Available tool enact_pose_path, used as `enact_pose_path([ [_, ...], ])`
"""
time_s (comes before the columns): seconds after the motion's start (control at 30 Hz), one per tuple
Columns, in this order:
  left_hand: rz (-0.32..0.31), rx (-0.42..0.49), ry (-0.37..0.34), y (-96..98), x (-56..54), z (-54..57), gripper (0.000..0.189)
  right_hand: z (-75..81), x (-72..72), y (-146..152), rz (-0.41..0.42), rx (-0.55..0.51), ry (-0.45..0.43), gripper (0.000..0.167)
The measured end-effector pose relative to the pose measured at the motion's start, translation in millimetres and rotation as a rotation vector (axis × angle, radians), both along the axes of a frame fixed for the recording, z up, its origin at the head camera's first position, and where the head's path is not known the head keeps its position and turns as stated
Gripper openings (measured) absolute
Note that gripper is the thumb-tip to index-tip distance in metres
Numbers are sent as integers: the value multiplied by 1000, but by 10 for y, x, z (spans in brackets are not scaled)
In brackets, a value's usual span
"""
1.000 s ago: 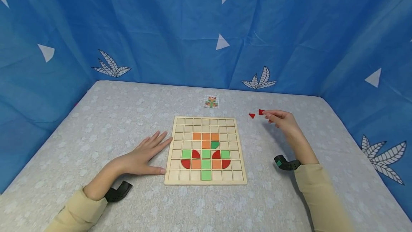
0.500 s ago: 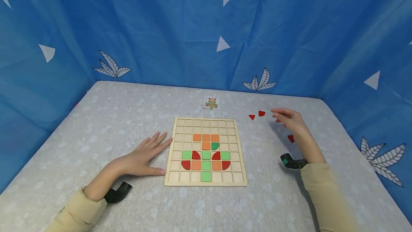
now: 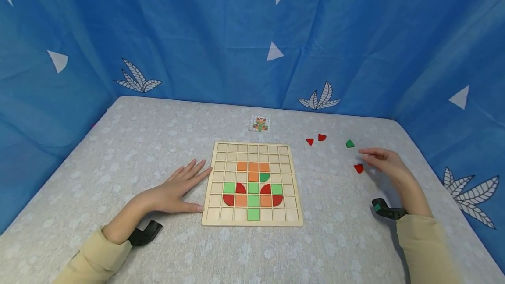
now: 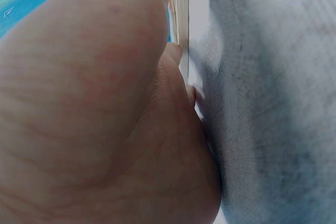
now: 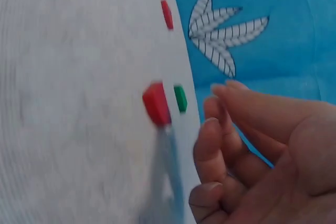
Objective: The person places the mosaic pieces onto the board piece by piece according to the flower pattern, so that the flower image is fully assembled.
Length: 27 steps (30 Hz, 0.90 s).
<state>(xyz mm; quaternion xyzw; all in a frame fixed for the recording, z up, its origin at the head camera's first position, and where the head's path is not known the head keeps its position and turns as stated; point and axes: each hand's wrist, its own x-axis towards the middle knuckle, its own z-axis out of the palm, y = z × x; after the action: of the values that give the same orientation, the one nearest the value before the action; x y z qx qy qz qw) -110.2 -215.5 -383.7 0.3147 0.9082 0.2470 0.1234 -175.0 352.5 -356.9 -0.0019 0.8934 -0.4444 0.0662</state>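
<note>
My left hand lies with spread, straight fingers on the table, thumb and index fingertip at the left edge of the wooden grid board. Orange, green and red tiles fill several of its cells. My right hand hovers at the right, thumb and fingers loosely bent, holding nothing. Just left of it are a red quarter-round tile and a green tile; the right wrist view also shows that red tile and the green one, apart from the fingers. Palm and thumb fill most of the left wrist view.
Behind the board lies a small pattern card. Another red quarter-round tile and a red triangle tile lie right of the card. A blue curtain stands along the table's back edge.
My right hand has left the far red quarter-round tile and moved right and nearer. The green tile and the nearer red tile are now uncovered. The left hand stays put.
</note>
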Motion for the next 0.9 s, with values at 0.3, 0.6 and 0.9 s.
enact_pose_path([
  [0.3, 2, -21, -11, 0, -9, -6, 98, -146, 23, 159, 202, 90, -29, 41],
  [0.6, -2, -3, -9, -7, -19, 16, 96, -160, 37, 104, 196, 116, -10, 45],
  [0.9, -9, -10, -9, -11, -28, 15, 97, -190, 36, 80, 153, 116, 18, 42],
])
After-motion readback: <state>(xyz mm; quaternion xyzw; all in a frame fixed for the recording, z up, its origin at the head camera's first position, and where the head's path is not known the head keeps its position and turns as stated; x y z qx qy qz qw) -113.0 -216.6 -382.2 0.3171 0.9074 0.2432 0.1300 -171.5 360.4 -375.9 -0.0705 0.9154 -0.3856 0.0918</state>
